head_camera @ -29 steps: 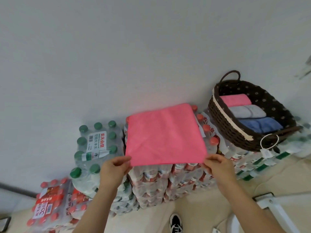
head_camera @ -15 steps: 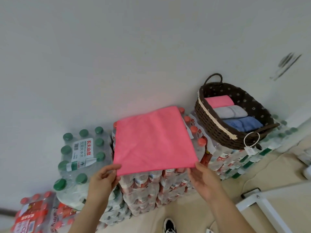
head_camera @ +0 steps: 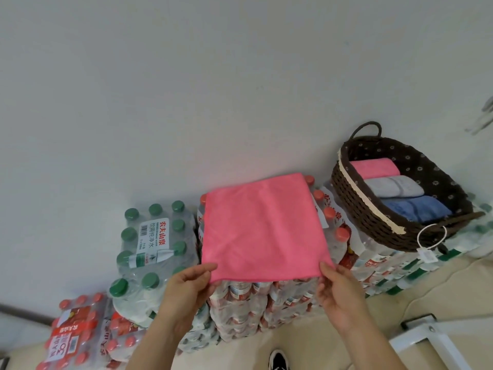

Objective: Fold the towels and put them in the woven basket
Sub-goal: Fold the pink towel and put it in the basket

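Your left hand (head_camera: pixel 186 287) and right hand (head_camera: pixel 337 292) pinch the near corners of the pink towel (head_camera: pixel 262 228), spread flat atop stacked bottle packs (head_camera: pixel 266 305), mid-fold; next, probably carry that edge over, then on to the woven basket (head_camera: pixel 373 222) beside it.

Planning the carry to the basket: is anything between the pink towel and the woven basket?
Nothing visible blocks it. The pink towel lies on red-capped bottle packs; the woven basket sits to its right, open-topped, already holding three folded towels.
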A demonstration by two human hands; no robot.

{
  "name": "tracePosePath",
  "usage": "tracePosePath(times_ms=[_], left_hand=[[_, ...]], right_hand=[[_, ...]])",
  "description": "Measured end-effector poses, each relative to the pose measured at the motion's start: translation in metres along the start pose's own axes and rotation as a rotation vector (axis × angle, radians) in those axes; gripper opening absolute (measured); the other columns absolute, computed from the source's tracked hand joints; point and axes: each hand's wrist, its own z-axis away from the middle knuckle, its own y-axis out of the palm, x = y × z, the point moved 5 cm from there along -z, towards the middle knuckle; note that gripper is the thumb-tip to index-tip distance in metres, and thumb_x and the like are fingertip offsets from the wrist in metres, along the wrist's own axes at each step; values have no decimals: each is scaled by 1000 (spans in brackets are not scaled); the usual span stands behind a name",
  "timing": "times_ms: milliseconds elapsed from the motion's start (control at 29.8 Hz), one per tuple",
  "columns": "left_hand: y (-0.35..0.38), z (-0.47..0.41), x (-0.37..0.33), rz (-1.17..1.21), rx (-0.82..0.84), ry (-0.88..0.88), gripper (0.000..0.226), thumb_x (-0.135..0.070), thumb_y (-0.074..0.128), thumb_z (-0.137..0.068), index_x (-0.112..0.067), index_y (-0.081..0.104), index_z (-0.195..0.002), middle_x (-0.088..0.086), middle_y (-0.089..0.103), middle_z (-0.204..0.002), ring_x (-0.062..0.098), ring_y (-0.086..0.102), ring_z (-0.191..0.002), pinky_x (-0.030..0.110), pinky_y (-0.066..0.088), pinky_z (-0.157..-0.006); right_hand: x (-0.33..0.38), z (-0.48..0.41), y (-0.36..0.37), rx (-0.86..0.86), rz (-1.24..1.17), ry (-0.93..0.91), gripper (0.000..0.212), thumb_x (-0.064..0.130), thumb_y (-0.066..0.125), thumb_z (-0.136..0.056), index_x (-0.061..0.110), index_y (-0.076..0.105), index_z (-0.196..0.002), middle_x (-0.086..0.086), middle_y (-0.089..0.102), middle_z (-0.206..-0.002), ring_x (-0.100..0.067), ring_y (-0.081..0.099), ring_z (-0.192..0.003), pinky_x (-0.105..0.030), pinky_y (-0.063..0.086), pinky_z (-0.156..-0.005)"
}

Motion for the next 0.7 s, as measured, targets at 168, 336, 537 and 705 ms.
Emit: tracePosePath(times_ms=[168, 336, 537, 705], left_hand=[[16, 11, -26, -213, 203, 152, 48, 25, 47, -83, -9, 66, -112, 9, 74, -98, 20, 69, -98, 23, 55, -86], [18, 16, -54, -733, -13, 498, 30, -5, 63, -88, -33, 71, -95, -10, 74, -78, 4, 69, -79, 29, 55, -80], [57, 28, -109, -1081, -107, 1044, 23, -14, 53, -91, -22, 73, -99, -5, 54, -106, 15, 46, -101, 15, 33, -89], [109, 54, -140, -817, 78, 975, 27, -9, 64, -88, -34, 70, -98, -23, 68, -88, -4, 60, -90, 2, 39, -75]], right_hand=[[32, 18, 28, 71, 131, -234, 5, 8, 64, -89, 10, 62, -85, -3, 51, -71, -9, 40, -55, -24, 37, -52], [45, 23, 45, 115, 25, -209, 6, 5, 57, -93, 5, 62, -96, -8, 59, -84, -14, 53, -65, -23, 54, -53], [66, 31, 84, 236, 259, -334, 24, -1, 61, -89, 5, 66, -111, -10, 64, -98, -16, 64, -77, -31, 60, -74], [84, 53, 133, 300, 655, -658, 29, 6, 71, -83, 34, 68, -80, 12, 73, -76, -5, 70, -75, -26, 58, -72]])
